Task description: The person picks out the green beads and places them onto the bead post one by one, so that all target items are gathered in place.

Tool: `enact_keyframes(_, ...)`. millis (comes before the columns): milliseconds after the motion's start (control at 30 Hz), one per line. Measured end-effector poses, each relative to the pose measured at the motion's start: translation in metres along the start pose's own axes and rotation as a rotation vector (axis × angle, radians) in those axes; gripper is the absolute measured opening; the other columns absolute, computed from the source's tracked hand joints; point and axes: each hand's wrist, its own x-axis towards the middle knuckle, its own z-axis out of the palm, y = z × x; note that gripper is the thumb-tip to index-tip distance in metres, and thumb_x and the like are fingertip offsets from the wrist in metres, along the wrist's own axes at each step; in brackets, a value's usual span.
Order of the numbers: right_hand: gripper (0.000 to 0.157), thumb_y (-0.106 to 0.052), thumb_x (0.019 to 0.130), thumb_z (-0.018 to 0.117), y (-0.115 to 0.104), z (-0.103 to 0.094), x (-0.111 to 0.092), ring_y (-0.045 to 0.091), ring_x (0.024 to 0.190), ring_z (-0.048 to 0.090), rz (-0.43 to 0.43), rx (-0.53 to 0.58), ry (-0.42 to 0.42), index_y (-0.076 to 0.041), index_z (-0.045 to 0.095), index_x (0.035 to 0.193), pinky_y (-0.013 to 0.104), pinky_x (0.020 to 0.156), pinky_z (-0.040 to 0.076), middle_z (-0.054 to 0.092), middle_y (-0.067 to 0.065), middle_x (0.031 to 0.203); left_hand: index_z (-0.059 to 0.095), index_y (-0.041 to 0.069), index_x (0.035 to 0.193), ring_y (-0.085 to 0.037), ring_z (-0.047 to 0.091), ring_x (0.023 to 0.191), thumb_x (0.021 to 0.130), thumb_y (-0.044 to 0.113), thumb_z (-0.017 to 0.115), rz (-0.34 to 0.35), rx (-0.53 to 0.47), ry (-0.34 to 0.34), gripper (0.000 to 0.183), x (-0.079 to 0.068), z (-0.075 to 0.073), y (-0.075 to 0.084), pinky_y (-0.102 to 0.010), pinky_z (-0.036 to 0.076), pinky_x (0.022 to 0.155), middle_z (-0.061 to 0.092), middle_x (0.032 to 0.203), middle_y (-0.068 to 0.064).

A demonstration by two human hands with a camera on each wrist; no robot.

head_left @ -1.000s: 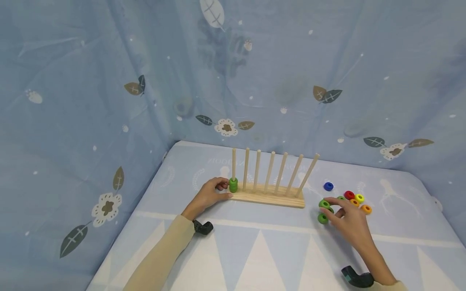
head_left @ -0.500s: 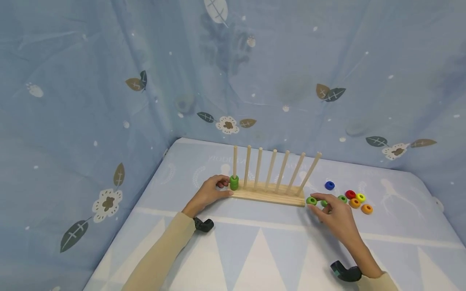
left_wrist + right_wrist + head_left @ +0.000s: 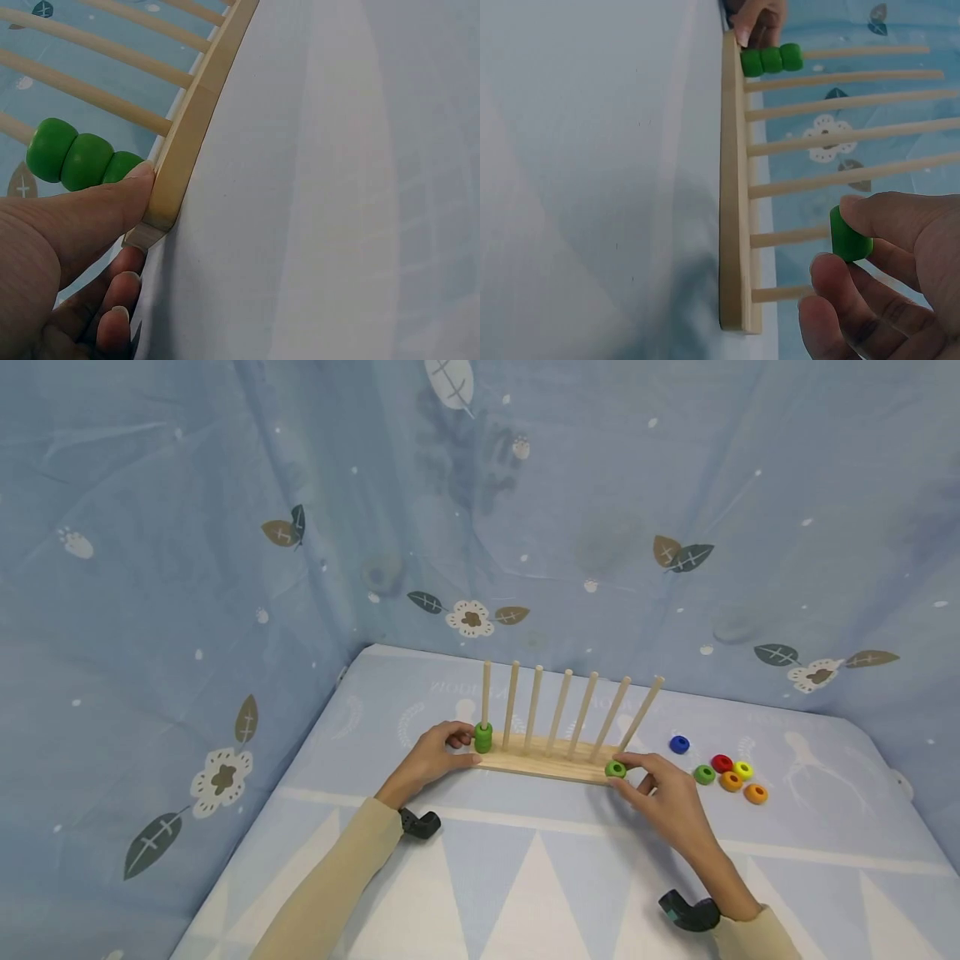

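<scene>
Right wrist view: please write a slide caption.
The right hand pinches one green bead near a wooden peg rack holding three stacked green beads.

The blue-and-white table bears 1 wooden peg rack and 6 visible loose beads.

pale blue fabric walls, printed with 3 white flowers and brown and dark leaves, rise in loose folds around a table patterned with white triangles below a white stripe, under soft light
</scene>
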Motion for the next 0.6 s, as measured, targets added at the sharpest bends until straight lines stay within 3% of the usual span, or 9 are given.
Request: enact_keyframes(600, 0.037, -0.016, 0.082, 0.086, -0.016, 0.015, 0.006, 0.007, 0.061, 0.053, -0.066, 0.027, -0.010, -0.013, 0.073, 0.116, 0.024, 0.048, 0.044, 0.071, 0.001, 0.101, 0.065, 0.011, 0.126, -0.020, 0.055, 0.100, 0.085, 0.019, 0.084, 0.000, 0.016, 0.002, 0.046, 0.000, 0.001, -0.001, -0.041, 0.045, 0.091, 0.063, 0.110, -0.003)
